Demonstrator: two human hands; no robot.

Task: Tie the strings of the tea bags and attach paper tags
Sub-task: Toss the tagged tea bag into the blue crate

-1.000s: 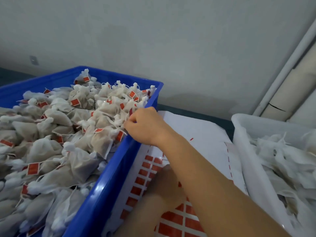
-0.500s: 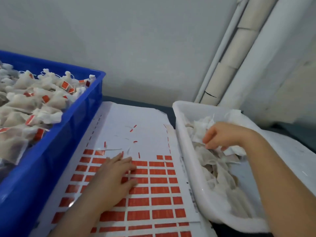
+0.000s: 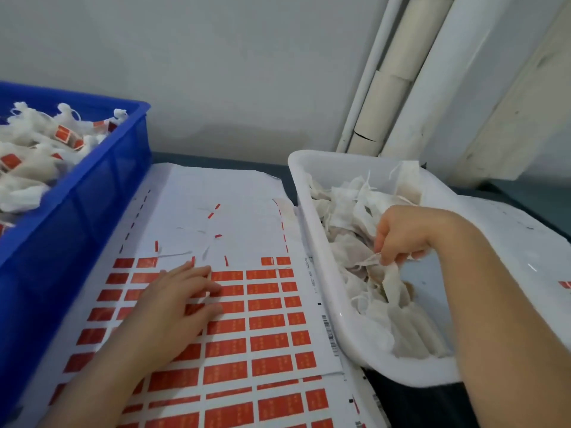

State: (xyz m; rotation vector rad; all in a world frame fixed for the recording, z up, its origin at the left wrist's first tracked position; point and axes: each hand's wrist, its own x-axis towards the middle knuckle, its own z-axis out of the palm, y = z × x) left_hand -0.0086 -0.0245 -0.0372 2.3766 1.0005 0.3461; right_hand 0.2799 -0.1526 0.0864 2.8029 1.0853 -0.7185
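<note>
My right hand (image 3: 401, 236) left the blue plastic crate (image 3: 92, 217), now pinching the next untied gauze tea bag (image 3: 393, 284) in the white plastic tub (image 3: 312, 217); left hand (image 3: 176, 301) flat on the red-tag paper sheet (image 3: 268, 338).

The rectangular blue plastic crate (image 3: 92, 217) has smooth, faintly glossy walls. The rectangular white plastic tub (image 3: 321, 261) shines glossier at its rim. The flat white paper sheet of orange-red tags (image 3: 241, 193) looks smooth and matt. The crumpled white tea bags (image 3: 346, 208) look thin, fibrous and matt.

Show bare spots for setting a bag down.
Free: sheet's peeled top between blue crate and white tub; tub floor beside right hand. Crowded: heaped crate, tub's far end, tag rows under left hand.
</note>
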